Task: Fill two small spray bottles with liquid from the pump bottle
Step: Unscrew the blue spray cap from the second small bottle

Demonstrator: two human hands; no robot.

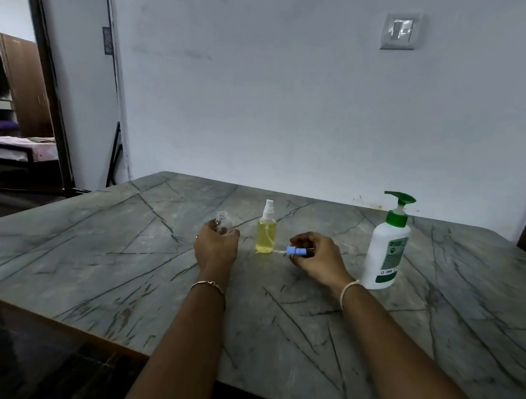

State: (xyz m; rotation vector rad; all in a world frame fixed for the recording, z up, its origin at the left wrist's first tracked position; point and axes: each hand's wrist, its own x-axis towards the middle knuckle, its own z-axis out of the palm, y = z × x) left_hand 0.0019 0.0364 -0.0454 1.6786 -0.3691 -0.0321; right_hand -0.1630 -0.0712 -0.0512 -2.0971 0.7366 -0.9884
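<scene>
From the head camera: our left hand [216,247] wraps the clear empty bottle [222,223], steadying it upright, neck open for filling. Our right hand [316,257] pinches its blue spray cap [297,251], held aside. Between them on the table [96,250] stands the yellow-filled spray bottle [265,235], capped. The pump bottle [387,248] waits at right, untouched.

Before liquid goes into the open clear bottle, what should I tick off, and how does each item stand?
1. The clear bottle is uncapped: ok.
2. The left hand grips it upright: ok.
3. The blue spray cap is off, pinched by the right hand: ok.
4. A hand free for the pump bottle: not ok, both occupied.
5. The yellow-filled spray bottle stands capped: ok.
6. Liquid left in the pump bottle: cannot tell, opaque.
</scene>
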